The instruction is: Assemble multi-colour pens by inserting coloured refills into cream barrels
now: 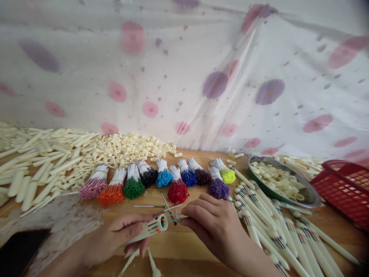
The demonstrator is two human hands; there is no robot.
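Note:
My left hand [122,232] is wrapped round a cream multi-colour pen barrel [150,227], its open slotted end facing right, with coloured tips inside. Close to that opening, my right hand [215,221] pinches a thin bluish pen refill [176,220] that points toward the barrel. Whether its tip is inside is too fine to tell. Just beyond the hands lie loose refills: a green-ended one [147,206] and a couple of crossed ones. Below the barrel, two pale pointed pen parts [153,263] rest on the wooden table [178,254].
Behind stand refill bundles in several colours, including red [178,191] and orange [111,194]. Cream pen parts [129,146] are heaped at back left. Pens [268,219], a metal bowl of slotted pieces [313,200] and a red basket [344,188] are right; a dark phone-like slab [21,250] is left.

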